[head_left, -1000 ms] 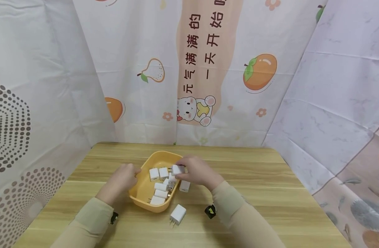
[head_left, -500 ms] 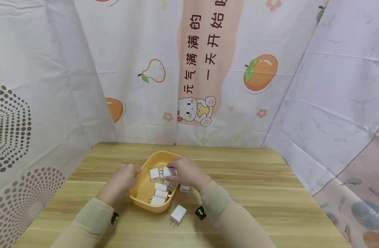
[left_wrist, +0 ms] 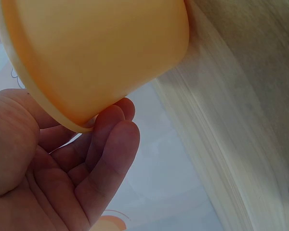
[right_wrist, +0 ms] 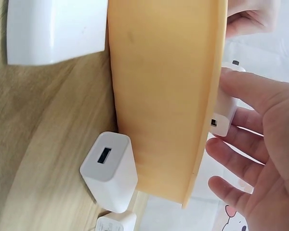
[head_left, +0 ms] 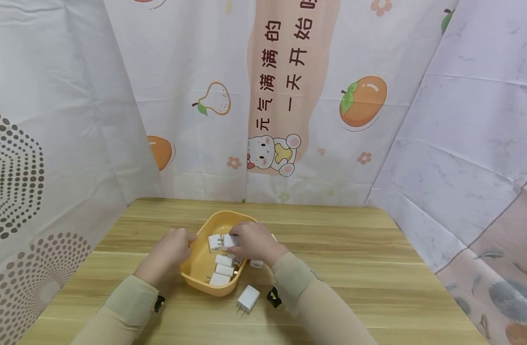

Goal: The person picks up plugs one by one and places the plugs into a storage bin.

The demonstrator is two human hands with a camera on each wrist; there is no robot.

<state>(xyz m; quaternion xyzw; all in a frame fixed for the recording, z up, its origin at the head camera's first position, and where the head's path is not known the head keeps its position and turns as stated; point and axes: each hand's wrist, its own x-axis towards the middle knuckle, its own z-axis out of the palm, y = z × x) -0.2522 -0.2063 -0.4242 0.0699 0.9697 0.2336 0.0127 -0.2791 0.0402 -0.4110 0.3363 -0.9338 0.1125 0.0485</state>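
My left hand (head_left: 172,247) holds the left rim of a yellow-orange plastic bin (head_left: 200,266); in the left wrist view its thumb and curled fingers pinch the bin's edge. Over the bin's right side, my right hand (head_left: 258,242) pinches a white charger plug (head_left: 230,241) between thumb and fingers. The right wrist view shows that held plug (right_wrist: 225,108) just past the rim, with a port on its near end. Another white plug (head_left: 215,243) lies in the bin just left of it, and several more white plugs (head_left: 224,270) lie toward the near right wall.
Outside the bin, a white plug (head_left: 248,299) lies on the wooden table (head_left: 341,268) with its prongs toward me. A second plug (right_wrist: 111,168) lies beside the bin's right wall, and a third (right_wrist: 116,222) farther back. A printed curtain (head_left: 203,143) hangs behind the table.
My right hand has moved left with the held plug, from above the bin's right rim to inside, beside the plug at the left. My left hand and the bin have stayed in place.
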